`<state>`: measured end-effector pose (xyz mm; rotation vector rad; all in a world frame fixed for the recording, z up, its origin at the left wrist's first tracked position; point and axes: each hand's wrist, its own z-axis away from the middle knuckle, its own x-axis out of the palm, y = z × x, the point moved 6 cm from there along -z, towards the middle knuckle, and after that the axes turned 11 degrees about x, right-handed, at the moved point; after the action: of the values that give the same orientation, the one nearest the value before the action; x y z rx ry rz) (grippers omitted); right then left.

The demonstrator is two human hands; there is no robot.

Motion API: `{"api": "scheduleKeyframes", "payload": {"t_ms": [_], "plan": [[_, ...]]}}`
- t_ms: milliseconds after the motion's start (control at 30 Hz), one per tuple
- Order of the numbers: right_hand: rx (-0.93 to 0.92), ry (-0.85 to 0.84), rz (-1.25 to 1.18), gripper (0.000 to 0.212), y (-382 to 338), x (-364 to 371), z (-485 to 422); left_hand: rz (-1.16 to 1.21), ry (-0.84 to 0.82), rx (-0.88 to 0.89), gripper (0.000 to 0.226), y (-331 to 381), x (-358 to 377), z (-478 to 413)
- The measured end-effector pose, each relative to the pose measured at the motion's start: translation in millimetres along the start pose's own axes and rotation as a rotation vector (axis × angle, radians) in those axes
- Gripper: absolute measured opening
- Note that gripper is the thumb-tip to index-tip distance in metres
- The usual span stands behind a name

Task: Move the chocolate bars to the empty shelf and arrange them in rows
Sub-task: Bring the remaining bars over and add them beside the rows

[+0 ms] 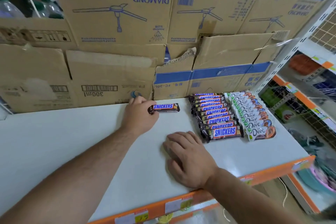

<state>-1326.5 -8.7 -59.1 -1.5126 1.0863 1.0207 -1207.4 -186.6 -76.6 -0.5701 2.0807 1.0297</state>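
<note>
A single Snickers bar (165, 107) lies near the back of the white shelf (72, 132), and my left hand (139, 116) pinches its left end. To its right stands a row of several overlapping Snickers bars (216, 116), running from the back wall toward the front. Beside that, further right, is a row of several white Dove bars (252, 114). My right hand (187, 158) rests palm down on the shelf, just in front and left of the Snickers row, holding nothing.
Flattened cardboard boxes (118, 32) form the shelf's back wall. An orange front rail (218, 189) with price tags edges the shelf. A white perforated upright (283, 63) and a neighbouring rack of goods (309, 100) stand to the right.
</note>
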Motion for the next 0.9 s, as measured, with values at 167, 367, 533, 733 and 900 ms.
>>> {"api": "scheduleKeyframes", "payload": {"t_ms": [167, 367, 533, 733, 900], "plan": [[-0.014, -0.004, -0.014, 0.039, 1, 4, 0, -0.014, -0.022, -0.021, 0.038, -2, 1, 2], [-0.012, 0.003, 0.003, 0.038, 3, 6, 0, 0.134, -0.030, -0.137, 0.057, 3, -12, 12], [0.005, 0.009, 0.005, 0.037, 7, 3, -2, -0.028, -0.041, -0.129, 0.044, 17, -43, 64], [0.027, 0.021, 0.000, 0.036, 7, -3, 2, -0.236, -0.205, -0.184, 0.036, 32, -91, 138], [0.130, -0.150, 0.064, 0.029, -21, -3, 5, -0.276, -0.187, -0.292, 0.035, 37, -141, 198]]}}
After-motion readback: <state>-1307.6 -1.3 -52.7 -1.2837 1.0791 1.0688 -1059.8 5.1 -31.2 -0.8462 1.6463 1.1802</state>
